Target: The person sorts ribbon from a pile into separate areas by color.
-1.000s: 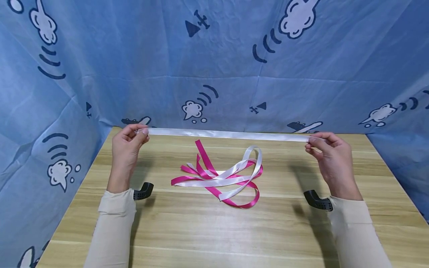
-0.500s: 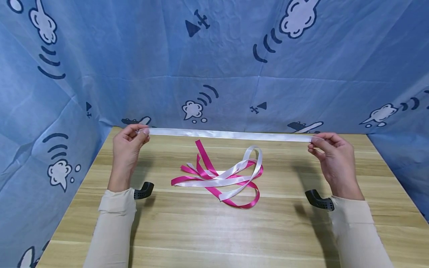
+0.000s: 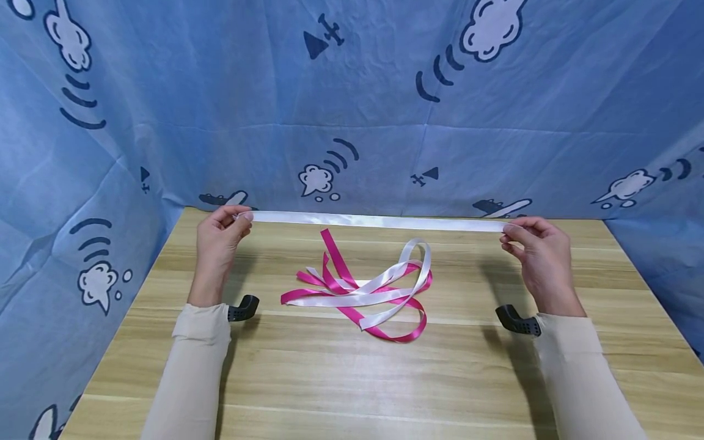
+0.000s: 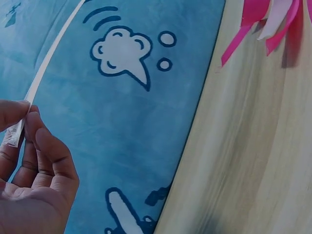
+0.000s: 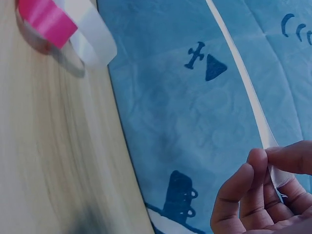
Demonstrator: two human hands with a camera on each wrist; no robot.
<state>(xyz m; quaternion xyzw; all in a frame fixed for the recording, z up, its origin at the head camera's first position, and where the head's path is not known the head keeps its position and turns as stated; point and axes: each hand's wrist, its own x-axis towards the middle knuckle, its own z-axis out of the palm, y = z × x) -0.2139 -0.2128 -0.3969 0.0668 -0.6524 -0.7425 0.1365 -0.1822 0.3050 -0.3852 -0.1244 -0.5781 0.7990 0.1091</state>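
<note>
A white satin ribbon (image 3: 374, 221) stretches nearly straight between both hands, above the far part of the table. My left hand (image 3: 220, 235) pinches one end between thumb and fingertips; in the left wrist view a short frayed tail of the ribbon (image 4: 53, 53) pokes out below the thumb. At the other end my right hand (image 3: 541, 260) pinches the ribbon the same way, and the right wrist view shows its short end (image 5: 280, 175) lying against the curled fingers. Between the forearms, a loose tangle of pink ribbon (image 3: 338, 260) and white ribbon (image 3: 374, 299) lies on the table.
The wooden table (image 3: 352, 379) ends at a blue patterned curtain (image 3: 357, 91) hanging behind it and along the sides. Small black wrist mounts (image 3: 517, 321) stick inward from both cream sleeves (image 3: 198, 366).
My left hand has shifted slightly right, and my right hand has come slightly left after a small move outward, so they are a bit closer together. The tangle has not moved.
</note>
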